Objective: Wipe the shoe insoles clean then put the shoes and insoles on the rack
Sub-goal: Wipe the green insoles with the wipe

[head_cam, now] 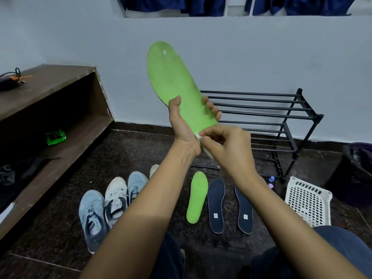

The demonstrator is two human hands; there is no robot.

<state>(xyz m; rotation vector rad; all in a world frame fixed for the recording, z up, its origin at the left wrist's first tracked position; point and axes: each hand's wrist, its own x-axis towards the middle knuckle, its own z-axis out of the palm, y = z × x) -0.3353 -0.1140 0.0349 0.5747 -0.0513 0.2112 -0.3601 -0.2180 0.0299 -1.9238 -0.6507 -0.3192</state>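
left hand [182, 125]: fingers curled round raised green insole [173, 77], toe up | right hand [227, 146]: pinches white wipe [198, 135] at its heel edge

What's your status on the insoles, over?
Left hand grips green insole, toe up. Right hand pinches white wipe at its heel. Three more insoles lie on floor before rack.

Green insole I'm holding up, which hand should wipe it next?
Right. The right hand pinches the white wipe at the heel of the green insole, while the left hand grips it, keeping it steady.
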